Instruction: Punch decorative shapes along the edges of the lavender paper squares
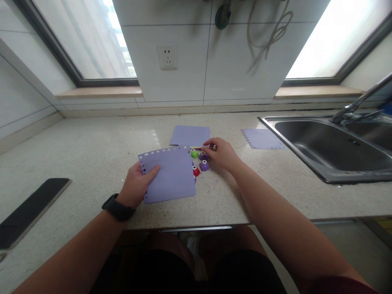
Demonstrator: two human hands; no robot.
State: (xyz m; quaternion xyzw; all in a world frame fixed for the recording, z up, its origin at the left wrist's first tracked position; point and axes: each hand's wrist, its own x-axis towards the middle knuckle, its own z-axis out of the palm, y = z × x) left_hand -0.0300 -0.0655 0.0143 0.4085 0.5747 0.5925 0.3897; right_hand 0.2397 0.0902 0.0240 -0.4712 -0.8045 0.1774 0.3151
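In the head view, grips a punched purple sheet (170, 175) in the left hand (134, 185), with thumb on top and the other fingers mostly hidden underneath. Holds it at the near middle of the speckled counter (92, 163), with rows of small cut-out shapes along its far and left edges. Wears a dark watch (118, 207) on the left wrist.

Reaches with the right hand (222, 154) just right of the sheet, apart from the left hand, with thumb and fingertips close together among small punches; cannot tell whether pinching something or only touching. Among these, close to the sheet's right edge: a green punch (194, 154), a far purple punch (203, 156) right by the right fingertips, a near purple punch (204, 165), and a red punch (196, 171) partly covered by the sheet. Tiny paper bits (217, 180) just to the near side.

Farther off, just beyond the held sheet, a plain purple sheet (190, 135). To the far right, another punched sheet (263, 139), flat just beside the steel sink (306, 141). At the near left, well apart, a dark flat slab (33, 210). On the far wall, a white socket (167, 57).
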